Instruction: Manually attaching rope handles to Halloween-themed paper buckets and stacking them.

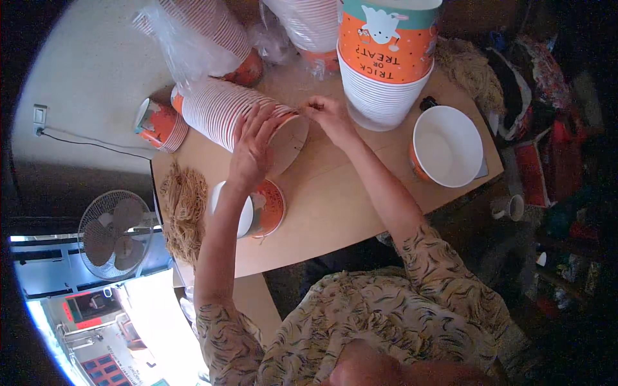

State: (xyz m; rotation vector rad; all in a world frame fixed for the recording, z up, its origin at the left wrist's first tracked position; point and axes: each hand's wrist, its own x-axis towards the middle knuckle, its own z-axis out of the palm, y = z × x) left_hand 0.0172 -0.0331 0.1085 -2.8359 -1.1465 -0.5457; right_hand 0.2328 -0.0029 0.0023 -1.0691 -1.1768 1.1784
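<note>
A long nested stack of paper buckets [209, 112] with white rims lies on its side across the table. My left hand [252, 145] rests on the end bucket [290, 145] of that stack, fingers stretched out over its wall. At the far side of the same rim, my right hand [331, 119] has its fingertips pinched together. Whatever they hold is too small to make out. Below my left hand sits an orange bucket [269, 207] with a white mouth, partly hidden by my left forearm.
A tall upright bucket stack [386, 71] stands behind my right hand. A white-lined bucket [447, 147] is at the right edge. Tan twine [183, 206] lies at the left. Plastic-wrapped buckets [209, 42] stand at the back, and a fan [116, 235] is off the table's left side.
</note>
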